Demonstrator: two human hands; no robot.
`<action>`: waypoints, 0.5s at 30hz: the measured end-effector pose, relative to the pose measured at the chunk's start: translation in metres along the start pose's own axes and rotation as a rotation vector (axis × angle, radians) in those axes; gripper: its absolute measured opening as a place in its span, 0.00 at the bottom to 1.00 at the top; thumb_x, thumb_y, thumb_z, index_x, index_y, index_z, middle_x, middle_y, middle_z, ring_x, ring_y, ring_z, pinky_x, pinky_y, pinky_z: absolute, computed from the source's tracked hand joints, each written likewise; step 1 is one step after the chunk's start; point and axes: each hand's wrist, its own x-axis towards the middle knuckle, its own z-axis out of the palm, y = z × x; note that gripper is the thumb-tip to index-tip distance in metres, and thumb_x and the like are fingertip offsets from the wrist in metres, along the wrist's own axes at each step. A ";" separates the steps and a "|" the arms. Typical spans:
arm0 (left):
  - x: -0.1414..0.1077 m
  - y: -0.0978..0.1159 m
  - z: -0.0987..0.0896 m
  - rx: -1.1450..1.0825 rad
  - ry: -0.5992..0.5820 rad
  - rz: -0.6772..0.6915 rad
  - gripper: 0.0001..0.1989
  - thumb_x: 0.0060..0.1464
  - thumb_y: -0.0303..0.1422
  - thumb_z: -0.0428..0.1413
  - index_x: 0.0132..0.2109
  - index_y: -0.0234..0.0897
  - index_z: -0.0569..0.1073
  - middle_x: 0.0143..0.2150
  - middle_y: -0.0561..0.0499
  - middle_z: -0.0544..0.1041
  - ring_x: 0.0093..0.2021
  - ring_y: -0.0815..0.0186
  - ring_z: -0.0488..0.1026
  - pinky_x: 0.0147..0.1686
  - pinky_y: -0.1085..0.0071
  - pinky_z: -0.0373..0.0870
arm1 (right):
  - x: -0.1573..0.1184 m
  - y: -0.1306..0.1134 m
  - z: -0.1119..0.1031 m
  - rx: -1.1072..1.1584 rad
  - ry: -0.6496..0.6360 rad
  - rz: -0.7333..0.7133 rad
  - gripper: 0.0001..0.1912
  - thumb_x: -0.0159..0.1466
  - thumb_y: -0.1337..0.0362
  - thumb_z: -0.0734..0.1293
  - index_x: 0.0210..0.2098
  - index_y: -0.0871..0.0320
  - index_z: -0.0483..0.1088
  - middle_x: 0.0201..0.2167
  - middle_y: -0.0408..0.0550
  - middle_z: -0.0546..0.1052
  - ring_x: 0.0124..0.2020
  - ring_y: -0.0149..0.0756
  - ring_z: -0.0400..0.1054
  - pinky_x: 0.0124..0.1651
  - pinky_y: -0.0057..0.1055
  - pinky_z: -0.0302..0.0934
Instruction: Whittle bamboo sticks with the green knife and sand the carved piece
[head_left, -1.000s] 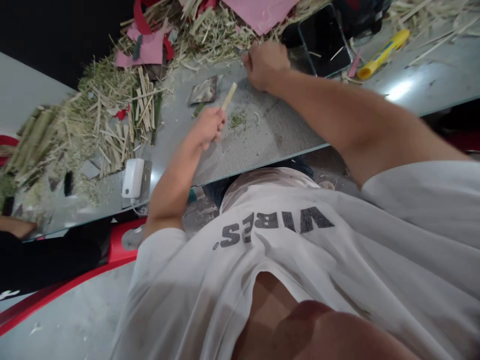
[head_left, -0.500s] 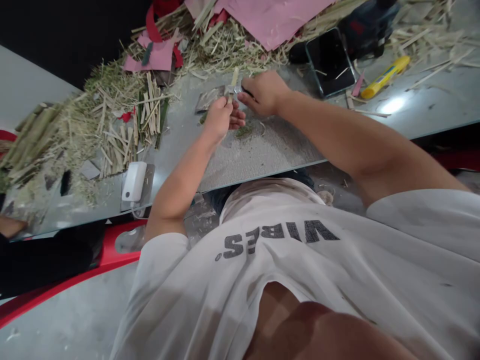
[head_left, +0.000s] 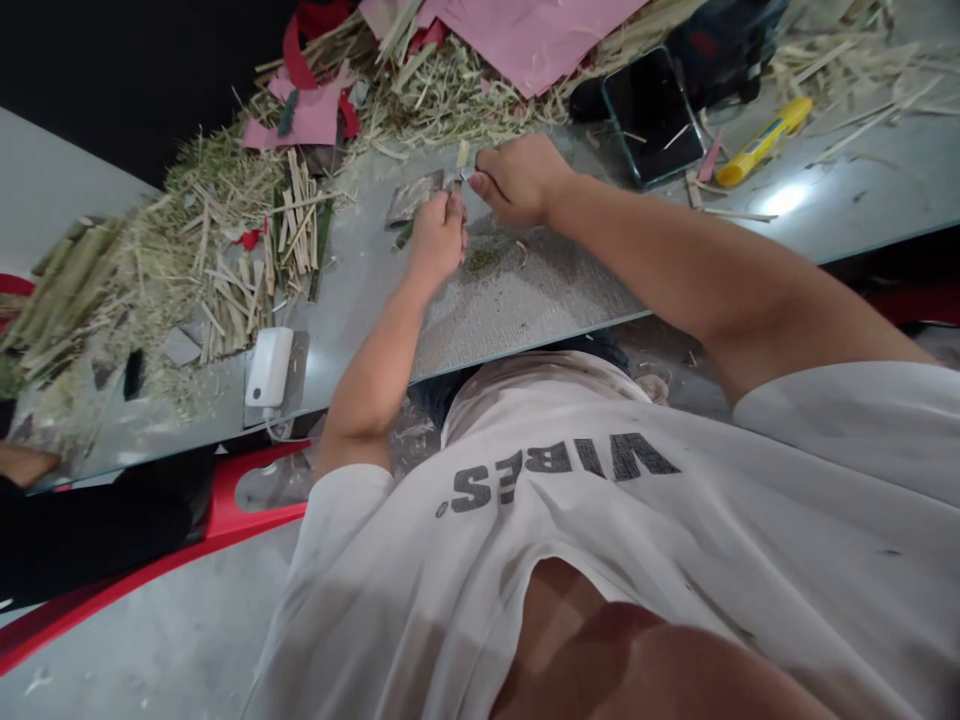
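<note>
My left hand [head_left: 438, 236] is closed on a short pale bamboo strip [head_left: 463, 155], whose far end sticks out past the fingers. My right hand [head_left: 523, 180] is wrapped round a knife, and its short metal blade [head_left: 466, 173] lies against the strip just beyond my left thumb. Most of the knife's handle is hidden in the fist. Beside the left hand is a flat dark piece with pale marks [head_left: 411, 198], a green bamboo bit [head_left: 403, 236] near it. Green shavings [head_left: 484, 258] lie on the glass tabletop [head_left: 525, 315] below the hands.
Split bamboo sticks [head_left: 300, 215], shavings [head_left: 202, 190] and a white device with a cable [head_left: 268, 368] lie to the left. A phone [head_left: 652, 118], a yellow cutter [head_left: 765, 142] and pink paper [head_left: 517, 35] are beyond. Another person's arm [head_left: 26, 463] shows at far left.
The fingers of my left hand, partly spread before, have curled in round the strip. Less of the strip shows beyond the blade. The view has shifted slightly.
</note>
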 end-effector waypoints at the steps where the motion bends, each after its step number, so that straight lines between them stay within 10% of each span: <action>1: 0.001 0.000 -0.001 0.042 0.026 0.021 0.21 0.85 0.55 0.52 0.43 0.51 0.72 0.21 0.55 0.64 0.36 0.57 0.74 0.35 0.62 0.63 | 0.000 -0.001 0.000 -0.005 0.007 0.007 0.33 0.91 0.50 0.51 0.68 0.68 0.77 0.57 0.69 0.82 0.56 0.60 0.80 0.55 0.44 0.66; 8: -0.005 0.001 -0.005 0.212 0.011 0.144 0.14 0.81 0.42 0.54 0.40 0.56 0.72 0.25 0.48 0.69 0.59 0.48 0.72 0.47 0.58 0.65 | 0.002 0.009 0.002 -0.030 0.033 0.087 0.35 0.90 0.53 0.49 0.65 0.71 0.79 0.55 0.72 0.82 0.56 0.66 0.81 0.50 0.43 0.66; 15: -0.005 -0.007 -0.001 0.004 -0.062 0.086 0.09 0.81 0.46 0.57 0.49 0.55 0.78 0.35 0.46 0.79 0.45 0.47 0.78 0.34 0.58 0.66 | -0.003 0.013 -0.001 -0.040 0.057 0.085 0.34 0.90 0.51 0.50 0.65 0.70 0.79 0.54 0.71 0.83 0.57 0.68 0.81 0.49 0.44 0.65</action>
